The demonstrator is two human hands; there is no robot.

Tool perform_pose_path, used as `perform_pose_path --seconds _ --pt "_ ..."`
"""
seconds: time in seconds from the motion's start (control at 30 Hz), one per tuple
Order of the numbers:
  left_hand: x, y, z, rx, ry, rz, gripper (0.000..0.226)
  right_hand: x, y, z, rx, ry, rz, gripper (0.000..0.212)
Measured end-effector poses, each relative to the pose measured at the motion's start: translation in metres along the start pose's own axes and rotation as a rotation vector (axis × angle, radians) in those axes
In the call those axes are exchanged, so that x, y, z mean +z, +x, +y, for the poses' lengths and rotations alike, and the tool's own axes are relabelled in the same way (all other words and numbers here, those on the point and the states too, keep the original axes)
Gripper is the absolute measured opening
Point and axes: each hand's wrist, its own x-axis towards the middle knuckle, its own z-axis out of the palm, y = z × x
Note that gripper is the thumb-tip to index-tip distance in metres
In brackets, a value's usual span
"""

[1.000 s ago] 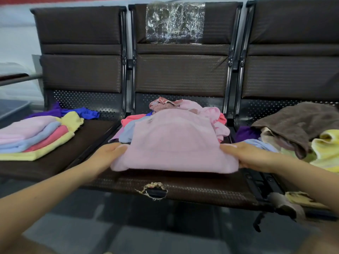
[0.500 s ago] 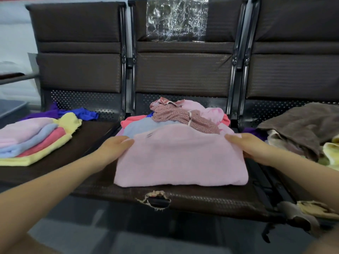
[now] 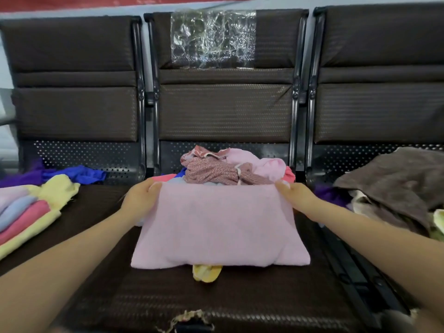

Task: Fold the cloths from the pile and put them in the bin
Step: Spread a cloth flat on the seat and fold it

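— Pinching anything with those fingers (image 3: 153, 187)?
— Yes: your left hand (image 3: 140, 199) and right hand (image 3: 294, 197) each grip a far corner of the pink cloth (image 3: 219, 224).
— Where's it lying?
— On the middle seat (image 3: 240, 296), you've got the pile (image 3: 230, 169) just behind it.

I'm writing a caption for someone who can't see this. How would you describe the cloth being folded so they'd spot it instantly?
Find the middle seat of the three dark brown chairs. On it, in front of a crumpled pile, lies a flat pink cloth, the left hand and right hand gripping its far corners. Unlike its neighbours, it is smooth, rectangular and plain pale pink.
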Motion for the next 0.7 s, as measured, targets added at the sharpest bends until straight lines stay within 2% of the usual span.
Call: perform_pose_path --seconds 0.07,0.13,0.23,0.3,0.37,0.47,0.53,0.63,0.7 --pt "0.009 0.004 -0.005 -0.014 0.09 -0.047 0.031 -0.001 0.001 0.015 -0.031 -0.15 -0.032 0.04" --pt "0.016 0.008 -0.013 -0.077 0.107 -0.098 0.027 -0.004 0.001 0.03 -0.012 -0.245 -0.058 0.032" --pt "0.021 0.008 -0.023 -0.135 0.068 -0.172 0.016 -0.011 -0.003 0.041 0.069 -0.236 -0.06 0.025" --pt "0.02 0.004 -0.027 -0.088 0.13 -0.178 0.011 -0.016 -0.005 0.038 0.121 -0.198 -0.027 0.031" --pt "0.016 -0.001 -0.029 -0.063 0.095 -0.146 0.013 -0.017 -0.01 0.031 0.213 -0.113 -0.027 0.043" --pt "0.005 -0.007 -0.034 -0.04 0.141 -0.054 0.013 -0.011 -0.023 0.017 0.338 -0.061 -0.149 0.059" --pt "-0.002 -0.012 -0.037 -0.102 0.169 -0.039 0.017 -0.009 -0.034 0.01 0.311 -0.103 -0.211 0.052" --pt "-0.009 -0.024 -0.036 -0.332 0.115 -0.177 0.031 -0.007 -0.044 0.004 0.287 -0.071 -0.28 0.031" --pt "-0.009 -0.035 -0.031 -0.361 0.16 -0.234 0.036 -0.007 -0.049 0.002 0.353 -0.003 -0.291 0.03"
